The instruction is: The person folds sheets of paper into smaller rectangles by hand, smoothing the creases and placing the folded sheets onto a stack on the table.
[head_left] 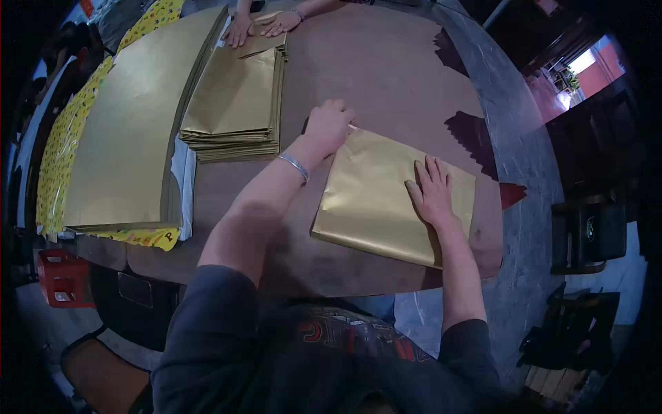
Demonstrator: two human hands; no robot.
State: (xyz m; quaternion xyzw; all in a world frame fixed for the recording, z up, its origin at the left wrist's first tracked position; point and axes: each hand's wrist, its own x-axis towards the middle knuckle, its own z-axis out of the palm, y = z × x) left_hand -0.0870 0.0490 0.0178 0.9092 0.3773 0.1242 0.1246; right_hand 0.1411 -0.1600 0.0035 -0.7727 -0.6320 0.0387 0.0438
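A folded gold paper sheet [386, 190] lies flat on the brown table covering in front of me, its crease running along the left side. My left hand [329, 126], a metal bracelet at its wrist, is closed with curled fingers at the sheet's upper left corner. Its fingertips are partly hidden. My right hand [434, 195] rests palm down on the right part of the sheet, fingers spread and open. Left of my left hand stands a stack of folded gold paper [231, 96] with uneven layered edges.
A tall pile of large gold sheets [131, 124] lies at left over yellow patterned wrapping [58, 165]. Across the table, another person's hands [281, 24] press on gold paper. A red crate [63, 277] and a chair [103, 372] stand at lower left.
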